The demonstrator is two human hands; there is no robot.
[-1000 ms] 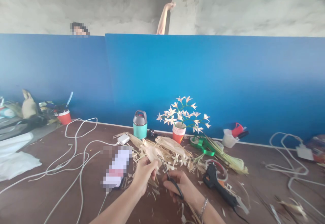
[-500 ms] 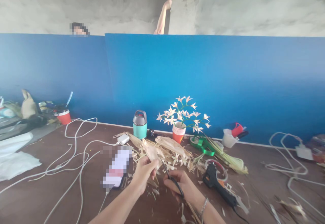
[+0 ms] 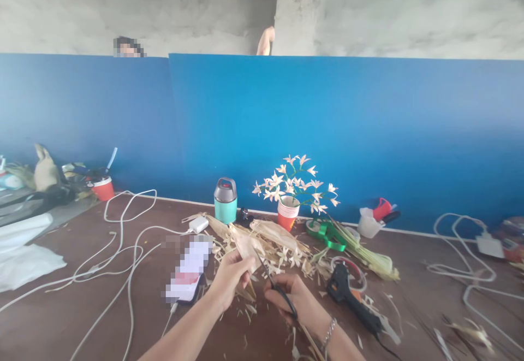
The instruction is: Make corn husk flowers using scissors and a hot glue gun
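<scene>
My left hand [image 3: 232, 273] pinches a pale dried corn husk [image 3: 244, 242] between thumb and fingers. My right hand [image 3: 295, 296] is closed round the dark handles of a pair of scissors [image 3: 283, 299], whose blades point up and left to the husk's right edge. I cannot tell whether the blades are cutting into it. Behind my hands lies a heap of husk pieces and cut petals [image 3: 282, 260]. Beyond it, pale husk flowers on green stems [image 3: 292, 183] stand in a stack of paper cups [image 3: 288, 216].
A phone [image 3: 190, 268] and white cables [image 3: 130, 262] lie at left, near a teal flask [image 3: 225, 202]. To the right are a glue gun [image 3: 352, 298], green tape [image 3: 327, 234], green stems [image 3: 372, 257] and a white tool cup [image 3: 369, 223]. A blue partition [image 3: 344, 126] stands behind; a person's arm [image 3: 266, 41] shows above it.
Above the partition, the other person's arm has sunk lower. My hands, the husk and the scissors have hardly moved.
</scene>
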